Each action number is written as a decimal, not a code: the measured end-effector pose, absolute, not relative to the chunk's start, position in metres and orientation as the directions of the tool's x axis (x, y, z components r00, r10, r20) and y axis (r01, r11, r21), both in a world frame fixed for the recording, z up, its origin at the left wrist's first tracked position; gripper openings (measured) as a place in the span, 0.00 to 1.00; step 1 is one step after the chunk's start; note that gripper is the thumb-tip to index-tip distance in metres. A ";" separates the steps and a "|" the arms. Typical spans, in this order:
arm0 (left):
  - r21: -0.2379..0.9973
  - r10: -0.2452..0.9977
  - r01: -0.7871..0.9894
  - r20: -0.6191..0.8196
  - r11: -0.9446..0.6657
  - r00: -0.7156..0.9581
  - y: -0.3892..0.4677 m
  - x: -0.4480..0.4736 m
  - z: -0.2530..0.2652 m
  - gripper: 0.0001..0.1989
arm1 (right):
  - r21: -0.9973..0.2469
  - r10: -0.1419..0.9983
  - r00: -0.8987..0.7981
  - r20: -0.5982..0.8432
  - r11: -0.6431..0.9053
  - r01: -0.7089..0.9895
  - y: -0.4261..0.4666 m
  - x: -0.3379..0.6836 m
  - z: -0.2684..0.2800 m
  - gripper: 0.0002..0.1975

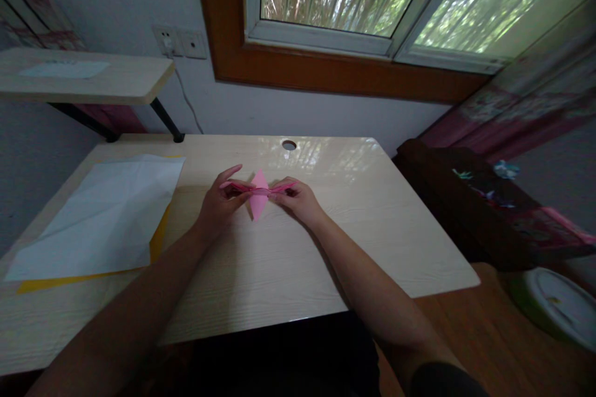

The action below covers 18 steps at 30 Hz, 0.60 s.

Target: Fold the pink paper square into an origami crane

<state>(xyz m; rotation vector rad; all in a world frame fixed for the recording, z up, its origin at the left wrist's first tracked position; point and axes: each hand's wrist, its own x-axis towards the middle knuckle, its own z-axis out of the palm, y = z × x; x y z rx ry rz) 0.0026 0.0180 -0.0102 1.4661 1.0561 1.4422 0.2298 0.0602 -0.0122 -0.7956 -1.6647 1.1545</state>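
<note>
A folded piece of pink paper [257, 206] is held just over the desk, near its middle. Two pointed flaps stick out from it, one away from me and one toward me, and darker pink folded edges run sideways between my hands. My left hand [222, 195] pinches its left side between thumb and fingers, with one finger raised. On the other side my right hand [295, 198] grips the right end, thumb below and fingers above. My fingertips hide part of the folds.
White sheets [107, 211] lie over yellow paper [161, 236] on the left of the desk [372, 223]. A raised shelf [84, 90] stands at the back left. The desktop has a round cable hole [289, 145]. A dark wooden cabinet [465, 198] and a lidded bin [559, 304] are at right.
</note>
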 end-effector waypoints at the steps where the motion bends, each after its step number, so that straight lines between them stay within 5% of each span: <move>1: 0.944 0.944 0.029 0.329 -0.329 0.003 0.018 0.003 -0.011 0.37 | -0.932 0.874 -0.352 0.335 0.363 0.016 0.060 0.230 -0.011 0.13; 9: 0.938 0.938 0.012 0.346 -0.346 0.038 0.017 0.004 -0.010 0.38 | -0.896 0.854 -0.338 0.395 0.440 0.064 0.059 0.231 -0.009 0.12; 18: 0.939 0.939 -0.013 0.344 -0.344 -0.027 0.031 -0.003 -0.024 0.53 | -0.853 0.829 -0.335 0.448 0.508 0.118 0.063 0.239 -0.014 0.07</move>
